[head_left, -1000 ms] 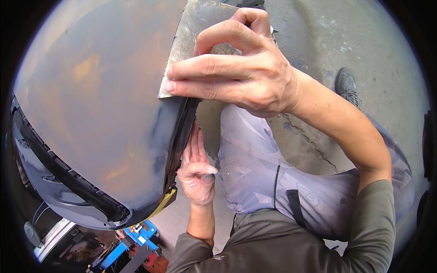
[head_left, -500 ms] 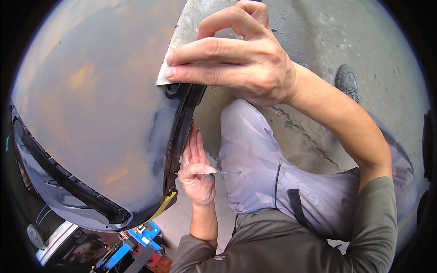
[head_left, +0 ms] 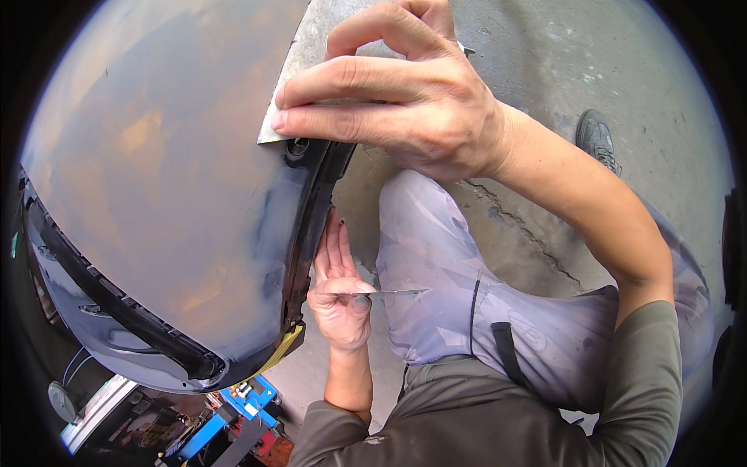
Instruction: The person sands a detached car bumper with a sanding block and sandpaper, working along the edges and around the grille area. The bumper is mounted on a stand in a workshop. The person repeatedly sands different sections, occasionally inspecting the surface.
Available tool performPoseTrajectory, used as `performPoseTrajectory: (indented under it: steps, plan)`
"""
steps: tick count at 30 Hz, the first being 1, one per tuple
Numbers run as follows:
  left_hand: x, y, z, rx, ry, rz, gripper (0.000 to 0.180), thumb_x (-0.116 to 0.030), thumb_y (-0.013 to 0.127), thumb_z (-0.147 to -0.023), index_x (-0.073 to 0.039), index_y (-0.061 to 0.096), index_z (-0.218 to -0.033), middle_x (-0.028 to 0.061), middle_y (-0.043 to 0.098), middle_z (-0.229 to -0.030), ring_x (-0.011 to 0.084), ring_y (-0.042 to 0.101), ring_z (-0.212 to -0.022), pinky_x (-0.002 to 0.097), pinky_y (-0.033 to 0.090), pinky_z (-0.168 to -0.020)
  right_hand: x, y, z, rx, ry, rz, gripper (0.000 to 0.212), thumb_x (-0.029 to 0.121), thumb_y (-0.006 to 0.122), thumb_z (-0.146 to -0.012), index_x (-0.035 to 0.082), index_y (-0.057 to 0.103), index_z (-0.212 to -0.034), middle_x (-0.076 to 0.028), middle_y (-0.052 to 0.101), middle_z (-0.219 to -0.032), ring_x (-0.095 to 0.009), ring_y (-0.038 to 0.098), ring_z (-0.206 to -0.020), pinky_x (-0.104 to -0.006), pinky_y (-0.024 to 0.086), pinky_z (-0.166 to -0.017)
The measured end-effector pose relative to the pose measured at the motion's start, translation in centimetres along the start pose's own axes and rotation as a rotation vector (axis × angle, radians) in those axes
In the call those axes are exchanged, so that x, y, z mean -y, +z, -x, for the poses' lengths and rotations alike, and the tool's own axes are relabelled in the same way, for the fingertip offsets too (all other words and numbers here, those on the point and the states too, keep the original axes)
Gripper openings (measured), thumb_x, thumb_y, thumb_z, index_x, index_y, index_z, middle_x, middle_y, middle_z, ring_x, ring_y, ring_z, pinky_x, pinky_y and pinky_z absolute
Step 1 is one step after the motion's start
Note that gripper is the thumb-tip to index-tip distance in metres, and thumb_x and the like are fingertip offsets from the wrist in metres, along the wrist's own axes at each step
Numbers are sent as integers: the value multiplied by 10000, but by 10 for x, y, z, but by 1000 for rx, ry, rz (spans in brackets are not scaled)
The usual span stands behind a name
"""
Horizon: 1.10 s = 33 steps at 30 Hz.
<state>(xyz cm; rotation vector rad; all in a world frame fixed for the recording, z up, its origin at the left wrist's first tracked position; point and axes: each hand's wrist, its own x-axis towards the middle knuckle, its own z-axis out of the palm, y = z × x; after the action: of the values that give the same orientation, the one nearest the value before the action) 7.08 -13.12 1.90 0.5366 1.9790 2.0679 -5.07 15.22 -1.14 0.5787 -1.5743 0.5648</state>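
Note:
My right hand point(head_left: 443, 109) presses a thin, flat grey-white plate point(head_left: 307, 50) against the edge of a large car body panel point(head_left: 179, 179). Two fingertips lie on the plate close to its pointed lower corner; its far part runs out of the picture. The panel is matt grey with tan and bluish patches. Below, my left hand point(head_left: 341, 300) is palm up beside the panel's black edge trim point(head_left: 310, 226). Its thumb clamps a second thin blade-like plate point(head_left: 398, 292), seen edge-on, while the other fingers stretch toward the trim, their tips partly hidden there.
A blue stand or tool point(head_left: 249, 398) is on the floor at lower left, near yellow tape point(head_left: 284, 348) on the panel's lower corner. My bent knee point(head_left: 416, 233) is close to my left hand. Cracked concrete floor point(head_left: 537, 226) spreads to the right.
My right hand has shifted slightly left and up with its plate, whose corner reaches a little further over the panel. My left hand has barely moved; its plate has tilted slightly.

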Motion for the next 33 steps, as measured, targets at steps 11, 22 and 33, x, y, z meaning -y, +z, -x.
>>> performPoseTrajectory:
  steps: [11, 22, 33]
  plan:
    - [3, -8, 0, 9, 25, -2, 235, -311, 837, -943, -93, 752, -930, 318, 234, -1725, 499, 172, -1621, 576, 81, -1331, -11, -21, 15, 35, 91, -59, 342, 252, 713, -834, 151, 793, -1151, 22, 718, -1187, -183, 614, -1024, -413, 354, -878]
    - [1, -6, 1, -5, 17, -26, 257, -321, 844, -937, -96, 732, -882, 325, 254, -1715, 499, 185, -1618, 585, 74, -1329, 6, -2, 24, 3, 108, -123, 379, 254, 665, -811, 137, 791, -1148, 27, 691, -1210, -186, 619, -1005, -402, 357, -859]
    - [3, -3, 1, -17, 8, -11, 255, -328, 860, -918, -106, 746, -866, 336, 265, -1705, 502, 190, -1616, 585, 65, -1330, 6, -14, -2, 178, 174, -89, 344, 248, 681, -817, 146, 778, -1131, 36, 688, -1166, -177, 616, -1000, -410, 350, -865]
